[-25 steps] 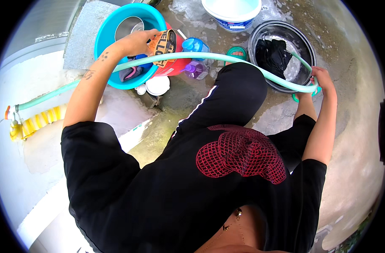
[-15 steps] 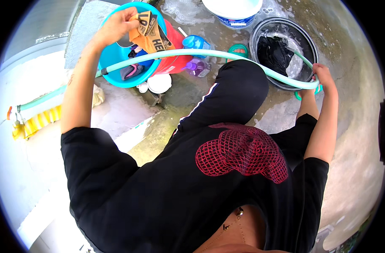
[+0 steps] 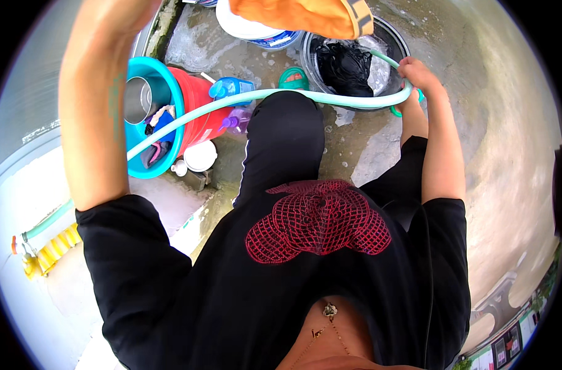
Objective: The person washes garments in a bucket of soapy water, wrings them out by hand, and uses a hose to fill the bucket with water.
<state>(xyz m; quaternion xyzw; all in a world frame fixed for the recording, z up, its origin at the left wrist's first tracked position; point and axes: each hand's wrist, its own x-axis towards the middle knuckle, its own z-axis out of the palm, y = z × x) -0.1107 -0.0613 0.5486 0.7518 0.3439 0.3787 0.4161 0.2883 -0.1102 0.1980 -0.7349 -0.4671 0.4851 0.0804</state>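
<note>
My left hand (image 3: 132, 7) is raised at the top edge, its fingers cut off by the frame. To its right an orange garment (image 3: 293, 15) with a dark-marked band is spread out in the air; whether my fingers hold it lies out of view. My right hand (image 3: 418, 75) is closed round a pale green hose (image 3: 330, 97), whose end bends into a black basin (image 3: 399, 50). Dark wet cloth (image 3: 346, 68) lies in that basin. The hose runs across my knee toward the left, past a turquoise basin (image 3: 177, 102) holding clothes and a metal pot (image 3: 138, 98).
A red bucket (image 3: 198, 102) adjoins the turquoise basin. Beside it stand a blue bottle (image 3: 232, 87) and a purple bottle (image 3: 236, 120). A white tub (image 3: 250, 24) is farther off. My green-sandalled foot (image 3: 293, 80) rests on wet concrete.
My left hand has risen out of the top of the view. The orange garment has swung from over the turquoise basin to the right. My right hand keeps hold of the hose.
</note>
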